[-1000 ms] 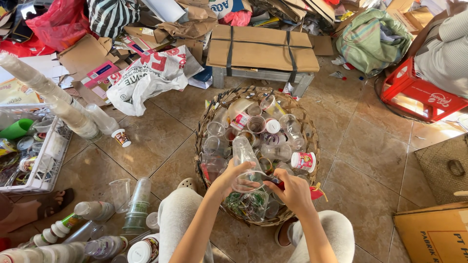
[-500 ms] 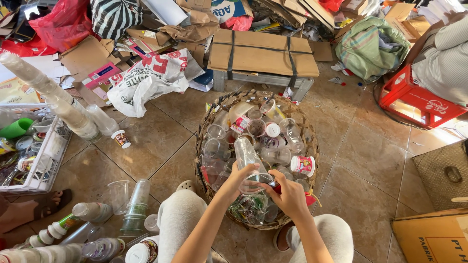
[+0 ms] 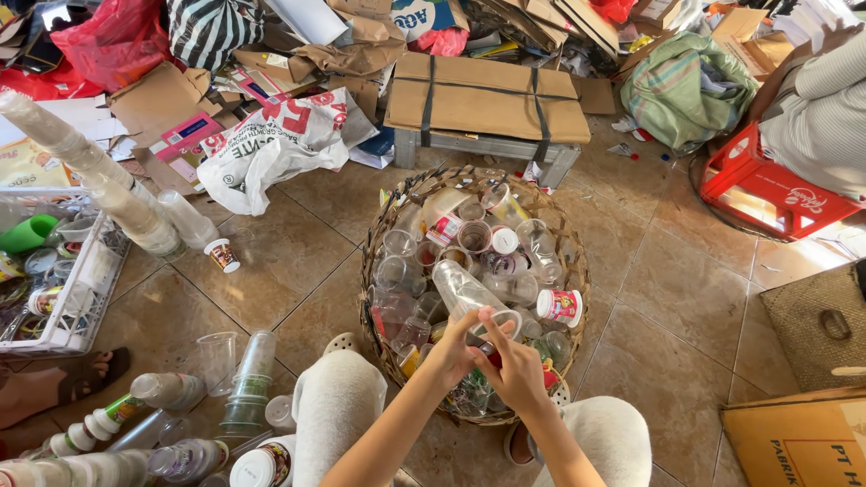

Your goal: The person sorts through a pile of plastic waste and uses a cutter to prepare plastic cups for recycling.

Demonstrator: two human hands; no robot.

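At nine o'clock of our view stands a white wire crate (image 3: 68, 311) of cups, with a long leaning stack of clear cups (image 3: 86, 176) above it and a small printed paper cup (image 3: 222, 255) on the tiled floor (image 3: 280, 271) beside it. Toward seven o'clock, by our left knee, a short stack of nested cups (image 3: 251, 379) stands next to empty bottles (image 3: 167, 392). At the centre sits the round woven basket (image 3: 383, 248), full of loose plastic cups, and right over its six o'clock rim our two hands meet. Our left hand (image 3: 448, 353) has its fingers curled shut around the rim end of a clear plastic cup (image 3: 462, 290) that lies tilted, base pointing to eleven o'clock. Our right hand (image 3: 516, 368) touches the same rim, fingers pinched closed on it; something red shows just under them, too hidden to name. We judge the handling goes best with a light, steady hold: thin plastic buckles when squeezed, so the left should brace the wall near the rim while the right works at the edge, both kept low over the basket so anything dropped lands inside. At three o'clock in the basket lies a pink-printed cup (image 3: 560, 307); past the rim, at two o'clock, stands a red plastic crate (image 3: 767, 194).
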